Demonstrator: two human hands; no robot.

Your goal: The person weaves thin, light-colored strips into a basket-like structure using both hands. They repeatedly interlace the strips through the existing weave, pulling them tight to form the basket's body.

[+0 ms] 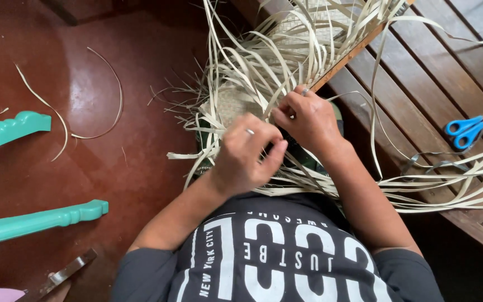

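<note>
both hands work at the lap, left hand (245, 155) fingers pinched shut on pale palm strips (286, 61), right hand (307, 116) seemingly gripping strips too, holding the half-woven mat (236, 103) taut against the wooden bench (443, 72).

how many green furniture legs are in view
2: one green leg at the left edge, above; another green leg lower left, on the red floor. More may lie outside the picture.
</note>
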